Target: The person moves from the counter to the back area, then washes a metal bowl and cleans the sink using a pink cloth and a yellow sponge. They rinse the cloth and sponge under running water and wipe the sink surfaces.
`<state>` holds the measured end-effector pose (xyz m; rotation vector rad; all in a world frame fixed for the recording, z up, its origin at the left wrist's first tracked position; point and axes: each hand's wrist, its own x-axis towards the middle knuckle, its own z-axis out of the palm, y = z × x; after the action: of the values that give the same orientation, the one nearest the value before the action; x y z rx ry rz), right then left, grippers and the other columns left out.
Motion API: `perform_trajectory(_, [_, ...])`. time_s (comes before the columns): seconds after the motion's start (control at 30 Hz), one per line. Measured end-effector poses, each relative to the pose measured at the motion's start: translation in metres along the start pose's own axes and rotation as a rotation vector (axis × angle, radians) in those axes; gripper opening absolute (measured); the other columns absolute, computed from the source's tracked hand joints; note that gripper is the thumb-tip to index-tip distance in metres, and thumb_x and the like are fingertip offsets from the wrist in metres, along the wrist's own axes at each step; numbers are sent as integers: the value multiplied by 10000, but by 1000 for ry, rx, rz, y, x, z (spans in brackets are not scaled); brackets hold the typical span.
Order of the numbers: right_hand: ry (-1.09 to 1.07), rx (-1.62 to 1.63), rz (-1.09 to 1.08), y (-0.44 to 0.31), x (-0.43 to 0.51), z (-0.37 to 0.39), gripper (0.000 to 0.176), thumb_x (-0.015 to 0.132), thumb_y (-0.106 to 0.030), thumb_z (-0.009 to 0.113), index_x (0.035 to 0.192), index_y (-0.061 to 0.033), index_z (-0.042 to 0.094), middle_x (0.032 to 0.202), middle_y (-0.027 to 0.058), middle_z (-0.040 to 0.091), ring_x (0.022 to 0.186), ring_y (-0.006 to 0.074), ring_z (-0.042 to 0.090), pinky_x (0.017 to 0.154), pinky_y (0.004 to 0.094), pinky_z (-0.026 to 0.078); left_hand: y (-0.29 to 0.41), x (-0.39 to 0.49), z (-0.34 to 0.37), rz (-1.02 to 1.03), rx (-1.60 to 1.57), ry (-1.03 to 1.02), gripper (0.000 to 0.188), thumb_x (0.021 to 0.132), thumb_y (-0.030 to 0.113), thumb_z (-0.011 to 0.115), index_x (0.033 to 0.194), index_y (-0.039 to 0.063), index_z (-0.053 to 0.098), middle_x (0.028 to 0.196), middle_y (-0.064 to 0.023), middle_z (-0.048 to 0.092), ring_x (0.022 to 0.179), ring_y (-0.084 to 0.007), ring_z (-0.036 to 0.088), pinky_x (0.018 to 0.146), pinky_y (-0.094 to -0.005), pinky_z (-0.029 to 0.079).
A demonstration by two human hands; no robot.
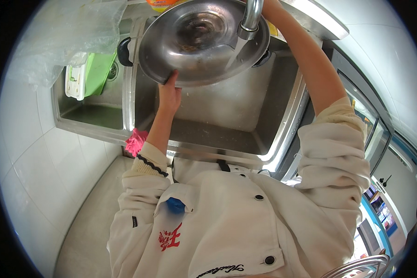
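A wide stainless steel pan (160,52) with two black side handles is tilted over the large sink basin, its round stained centre facing up. My left hand (171,94) grips its near rim, thumb on top and fingers hidden underneath. From the chrome faucet (249,30) a stream of water (237,52) falls onto the right side of the pan. My right arm reaches up past the faucet; the right hand (269,7) shows only in part at the top edge, behind the spout, and its fingers are hidden.
The stainless double sink (129,104) has a smaller left basin holding a green and white plastic container (96,74). Clear plastic sheeting (76,31) hangs at upper left. A pink cloth (136,141) lies on the front edge. An orange package (162,5) stands behind the pan.
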<state>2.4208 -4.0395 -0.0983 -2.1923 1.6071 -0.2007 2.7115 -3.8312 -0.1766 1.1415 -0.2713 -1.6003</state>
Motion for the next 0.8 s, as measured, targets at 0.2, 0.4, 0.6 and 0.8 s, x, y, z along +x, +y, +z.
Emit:
perform_trajectory(0.2, [909,349,178,-44,-104,9,233,844,-168,532,1014,-23,598,888,150,614,852,281,590,759,370,457,-5,12,-2,32,-47,-39,443,834,23,600,1239,108,442,1195,-26,517,1104,-189,493,936,-350,405])
perform_trajectory(0.4, [475,-18,-125,-82,-190,139,391,739,-187,651,1082,-22,561,1155,153,544,1069,322,523,908,397,420,-26,5,14,-117,-36,34,429,865,113,590,1258,110,418,1222,-25,493,1128,-185,467,951,-361,385])
perform_trajectory(0.6, [393,24,74,-138,-188,182,448,816,-179,545,1224,-9,477,1300,160,454,1193,279,449,1026,386,317,-37,3,34,-288,-174,-1,418,882,187,578,1256,102,410,1210,-23,487,1111,-197,472,937,-379,388])
perform_trajectory(0.8, [271,10,-52,-129,-216,158,395,783,-75,508,1170,0,523,1259,125,507,1192,251,464,1015,385,338,-41,6,39,-418,-141,-35,365,902,233,548,1218,82,445,1172,-64,525,1077,-215,506,932,-382,398])
